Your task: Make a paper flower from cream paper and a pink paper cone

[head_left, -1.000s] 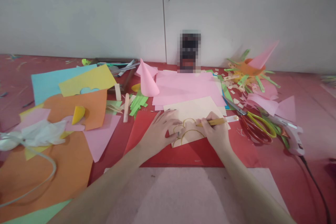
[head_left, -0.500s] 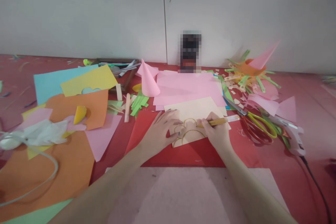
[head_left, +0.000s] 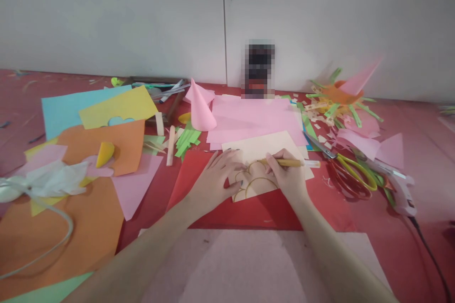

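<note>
A cream paper sheet [head_left: 265, 147] lies on a red sheet [head_left: 213, 208] at the middle of the table, with curved pencil lines [head_left: 259, 180] drawn on it. My left hand [head_left: 215, 177] lies flat on the cream sheet's left part, fingers spread. My right hand [head_left: 286, 177] is closed round a yellow pencil [head_left: 287, 163], its tip touching the drawn curves between my two hands.
Scissors with red and yellow handles [head_left: 346, 170] and a glue gun [head_left: 398, 189] lie to the right. Pink sheets [head_left: 256, 118] and a pink cone [head_left: 201, 109] sit behind. Orange, yellow and blue sheets [head_left: 106, 118] and a white ribbon [head_left: 42, 182] cover the left. Paper scraps [head_left: 334, 104] lie back right.
My right hand with the pencil has shifted a little to the left along the drawn curve. My left hand stays in place on the sheet.
</note>
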`<state>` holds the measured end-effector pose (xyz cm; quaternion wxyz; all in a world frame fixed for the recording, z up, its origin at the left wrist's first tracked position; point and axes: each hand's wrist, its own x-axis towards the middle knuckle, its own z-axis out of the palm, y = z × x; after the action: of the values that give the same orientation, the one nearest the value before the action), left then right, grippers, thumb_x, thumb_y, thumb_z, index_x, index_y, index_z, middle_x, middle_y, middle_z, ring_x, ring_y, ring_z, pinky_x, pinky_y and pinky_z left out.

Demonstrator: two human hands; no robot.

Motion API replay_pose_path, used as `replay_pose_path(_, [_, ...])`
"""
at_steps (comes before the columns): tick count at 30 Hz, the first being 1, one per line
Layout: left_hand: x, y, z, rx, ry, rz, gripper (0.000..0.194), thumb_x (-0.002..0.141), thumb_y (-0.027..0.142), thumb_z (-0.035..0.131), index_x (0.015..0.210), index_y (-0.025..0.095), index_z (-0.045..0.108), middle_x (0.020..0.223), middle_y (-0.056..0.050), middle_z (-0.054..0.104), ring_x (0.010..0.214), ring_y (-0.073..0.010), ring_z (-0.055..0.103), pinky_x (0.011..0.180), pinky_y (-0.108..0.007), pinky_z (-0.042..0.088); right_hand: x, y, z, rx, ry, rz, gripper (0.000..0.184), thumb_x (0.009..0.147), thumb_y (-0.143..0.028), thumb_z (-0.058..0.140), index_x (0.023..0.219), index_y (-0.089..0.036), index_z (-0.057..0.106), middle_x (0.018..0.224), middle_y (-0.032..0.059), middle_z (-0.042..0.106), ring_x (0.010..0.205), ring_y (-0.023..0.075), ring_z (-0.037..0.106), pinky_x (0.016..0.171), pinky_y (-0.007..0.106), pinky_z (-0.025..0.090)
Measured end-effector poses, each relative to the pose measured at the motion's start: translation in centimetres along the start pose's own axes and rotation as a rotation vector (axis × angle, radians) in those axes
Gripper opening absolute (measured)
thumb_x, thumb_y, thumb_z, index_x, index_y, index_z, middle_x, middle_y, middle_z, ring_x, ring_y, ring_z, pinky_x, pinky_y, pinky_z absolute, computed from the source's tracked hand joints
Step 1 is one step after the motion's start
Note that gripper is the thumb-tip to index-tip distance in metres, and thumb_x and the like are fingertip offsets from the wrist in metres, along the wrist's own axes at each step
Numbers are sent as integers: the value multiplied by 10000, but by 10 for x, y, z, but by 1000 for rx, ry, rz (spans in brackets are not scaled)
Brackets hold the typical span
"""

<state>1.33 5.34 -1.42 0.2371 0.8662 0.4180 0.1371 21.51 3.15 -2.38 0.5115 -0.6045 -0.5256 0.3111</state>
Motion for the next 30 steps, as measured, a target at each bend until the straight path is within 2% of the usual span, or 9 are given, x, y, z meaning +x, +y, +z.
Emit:
replay_pose_path(4, [0, -1, 1, 7, -1, 8, 278, 814, 320, 533, 1085, 267, 558, 1394, -29, 412, 1343, -227, 264, 1116, -475, 164, -1, -3, -3, -74, 146, 64, 290, 811, -293, 538, 569, -214, 399, 395, -75, 431, 392, 98, 425, 461, 208, 366])
replay_pose_path(6, [0, -2, 1, 10, -1, 18, 287, 809, 302, 534, 1094, 267, 552, 1404, -28, 400, 1346, -225, 257, 1120, -477, 149, -1, -5, -4, -108, 166, 80, 295, 801, -280, 536, 558, -217, 381, 374, -85, 398, 381, 95, 401, 450, 200, 350])
replay_pose_path(12, [-1, -1, 1, -5, 25, -7, 308, 810, 339, 533, 1103, 244, 537, 1404, -42, 398, 1337, -226, 275, 1115, -468, 176, -2, -2, -9, -121, 88, 50, 356, 827, -409, 528, 560, -218, 388, 388, -64, 458, 393, 109, 474, 477, 215, 389])
replay_pose_path(17, [-2, 0, 2, -14, 46, 0, 298, 821, 321, 514, 1110, 245, 528, 1412, -39, 387, 1334, -224, 282, 1111, -471, 183, -4, 5, -15, -72, 34, 49, 350, 814, -402, 543, 559, -226, 381, 369, -62, 448, 464, 152, 571, 520, 238, 441])
replay_pose_path(25, [-2, 1, 1, -22, 36, -15, 289, 817, 321, 523, 1095, 243, 537, 1395, -37, 408, 1334, -216, 282, 1114, -457, 190, -6, 0, -14, -162, 26, 31, 329, 817, -363, 523, 551, -219, 393, 382, -58, 474, 372, 109, 454, 451, 217, 381])
replay_pose_path(30, [-2, 2, 0, -17, 35, -15, 298, 819, 331, 523, 1104, 245, 532, 1407, -33, 389, 1335, -211, 278, 1118, -454, 176, -7, -4, -14, -199, 39, 30, 327, 808, -329, 510, 528, -226, 378, 364, -60, 448, 392, 122, 486, 463, 221, 387])
